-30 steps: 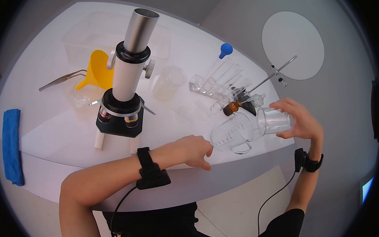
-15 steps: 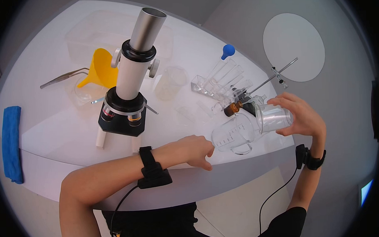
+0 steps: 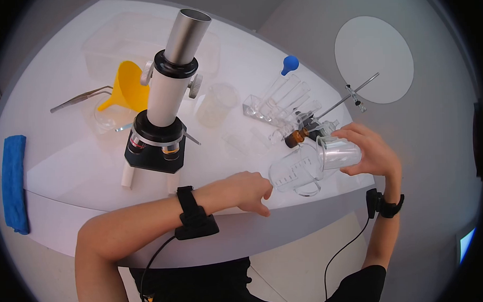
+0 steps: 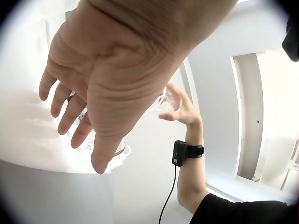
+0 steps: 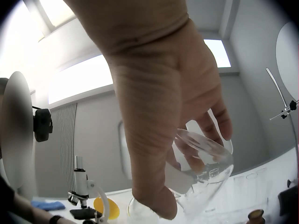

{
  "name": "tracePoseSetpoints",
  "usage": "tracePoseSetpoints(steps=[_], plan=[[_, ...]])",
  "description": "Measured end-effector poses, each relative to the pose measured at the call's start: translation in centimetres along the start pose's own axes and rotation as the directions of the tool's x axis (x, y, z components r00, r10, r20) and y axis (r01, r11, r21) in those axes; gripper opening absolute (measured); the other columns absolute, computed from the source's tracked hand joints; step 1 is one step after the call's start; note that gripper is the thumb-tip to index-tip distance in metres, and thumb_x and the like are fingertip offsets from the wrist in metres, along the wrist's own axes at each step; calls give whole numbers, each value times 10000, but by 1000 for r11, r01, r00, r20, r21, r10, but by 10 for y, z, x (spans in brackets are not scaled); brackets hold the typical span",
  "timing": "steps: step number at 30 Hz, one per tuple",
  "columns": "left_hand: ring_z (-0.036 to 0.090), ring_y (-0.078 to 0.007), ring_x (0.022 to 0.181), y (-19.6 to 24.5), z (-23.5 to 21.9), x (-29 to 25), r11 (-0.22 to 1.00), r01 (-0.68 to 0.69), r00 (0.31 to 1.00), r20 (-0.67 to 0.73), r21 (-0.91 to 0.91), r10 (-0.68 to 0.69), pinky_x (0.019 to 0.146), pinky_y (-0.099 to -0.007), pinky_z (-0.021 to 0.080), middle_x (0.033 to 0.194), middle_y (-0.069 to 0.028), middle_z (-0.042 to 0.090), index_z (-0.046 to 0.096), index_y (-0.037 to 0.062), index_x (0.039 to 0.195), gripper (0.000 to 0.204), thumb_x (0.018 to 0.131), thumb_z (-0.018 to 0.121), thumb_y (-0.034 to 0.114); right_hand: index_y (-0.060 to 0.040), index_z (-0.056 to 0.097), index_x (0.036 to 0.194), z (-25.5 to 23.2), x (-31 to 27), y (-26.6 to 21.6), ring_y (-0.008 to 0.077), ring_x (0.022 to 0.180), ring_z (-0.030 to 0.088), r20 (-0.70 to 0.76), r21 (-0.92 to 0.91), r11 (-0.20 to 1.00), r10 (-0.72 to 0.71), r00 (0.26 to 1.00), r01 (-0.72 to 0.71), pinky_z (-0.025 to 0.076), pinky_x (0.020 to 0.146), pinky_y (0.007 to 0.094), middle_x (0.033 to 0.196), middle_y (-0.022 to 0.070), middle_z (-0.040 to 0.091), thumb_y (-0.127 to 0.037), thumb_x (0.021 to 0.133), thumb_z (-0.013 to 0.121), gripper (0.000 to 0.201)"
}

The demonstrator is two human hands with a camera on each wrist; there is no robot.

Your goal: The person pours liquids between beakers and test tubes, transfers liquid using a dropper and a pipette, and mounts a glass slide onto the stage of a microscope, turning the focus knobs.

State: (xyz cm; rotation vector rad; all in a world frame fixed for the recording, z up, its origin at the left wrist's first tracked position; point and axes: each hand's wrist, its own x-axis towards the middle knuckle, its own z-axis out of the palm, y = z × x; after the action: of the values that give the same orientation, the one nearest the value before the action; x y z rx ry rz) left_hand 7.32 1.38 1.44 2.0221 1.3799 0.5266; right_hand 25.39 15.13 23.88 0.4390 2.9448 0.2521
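My right hand (image 3: pixel 373 149) grips a clear glass beaker (image 3: pixel 341 154) by its sides, thumb below and fingers above. The beaker lies tipped on its side, its rim toward the left and overlapping the measuring cup in the head view. That cup (image 3: pixel 289 173) is clear, with a printed scale and a handle, on the table near the front edge. In the right wrist view, thumb and fingers wrap the beaker (image 5: pixel 210 161). My left hand (image 3: pixel 247 190) rests at the table edge beside the cup, fingers extended loosely and holding nothing, as the left wrist view shows.
A microscope (image 3: pixel 162 95) stands left of centre. Behind it are a yellow funnel (image 3: pixel 128 85), tweezers (image 3: pixel 80 98) and a clear bin (image 3: pixel 105 44). A test tube rack (image 3: pixel 256 109), brown bottle (image 3: pixel 294 138) and metal stand (image 3: pixel 338 102) crowd the right. A blue cloth (image 3: pixel 15 183) lies left.
My right hand has shifted a little to the left with the beaker, bringing its rim further over the measuring cup. The left hand stays in place.
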Motion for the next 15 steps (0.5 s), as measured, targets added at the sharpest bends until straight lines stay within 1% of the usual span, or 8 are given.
tracePoseSetpoints(steps=[2,4,7,8,11,13,14,15], plan=[[639,-332,971,0,0,-1,1000,-1,1000,-9,4,1,825,-415,511,936,-167,679,645,33,1109,501,805,694,427,-100,614,1201,1,-2,3,281,1033,583,-21,17,1000,11,1000,-10,485,891,380,1137,94,611,-206,561,803,676],[638,-331,969,1,-1,-2,1000,-1,1000,-6,11,1,829,-412,511,941,-168,678,643,33,1110,499,806,691,425,-94,618,1186,0,-9,7,280,1028,582,-128,118,992,67,990,-52,483,898,380,1163,93,608,-185,550,805,669],[636,-334,966,-1,1,0,1000,-13,1000,-21,6,13,830,-415,510,950,-172,676,642,31,1113,499,807,687,423,-85,603,1199,1,-16,7,253,1013,587,-145,156,986,86,986,-64,478,872,371,1144,90,606,-170,547,814,690],[636,-334,966,-1,1,2,1000,-17,1000,-18,7,17,830,-415,510,950,-172,676,642,31,1113,499,807,687,423,-85,603,1199,3,-21,13,253,1013,587,-144,156,985,91,985,-68,478,872,371,1144,90,606,-170,547,814,690],[631,-335,979,2,-2,-1,1000,10,1000,14,-1,-10,837,-421,505,964,-175,673,642,29,1113,505,806,688,428,-65,521,1289,29,-36,51,225,993,586,-240,299,950,167,956,-91,471,849,353,1155,82,584,-171,605,819,754],[625,-335,997,0,-1,1,1000,0,1000,21,6,0,840,-426,500,963,-175,670,640,26,1114,513,806,690,432,-51,387,1391,57,-39,73,196,970,577,-391,631,775,332,858,-13,461,828,318,1196,90,536,-173,714,787,795],[625,-335,997,0,0,1,1000,-2,1000,20,11,2,840,-426,500,963,-175,670,640,26,1114,513,806,690,432,-51,387,1391,69,-38,78,196,970,577,-395,630,777,333,856,-12,461,828,318,1196,90,536,-173,714,787,795],[623,-335,1003,-1,2,1,1000,2,1000,11,-2,-2,841,-428,498,959,-175,669,639,25,1116,516,806,691,434,-46,343,1409,81,-37,80,201,970,582,-403,742,670,470,785,-20,468,836,316,1220,105,516,-173,771,752,768]])
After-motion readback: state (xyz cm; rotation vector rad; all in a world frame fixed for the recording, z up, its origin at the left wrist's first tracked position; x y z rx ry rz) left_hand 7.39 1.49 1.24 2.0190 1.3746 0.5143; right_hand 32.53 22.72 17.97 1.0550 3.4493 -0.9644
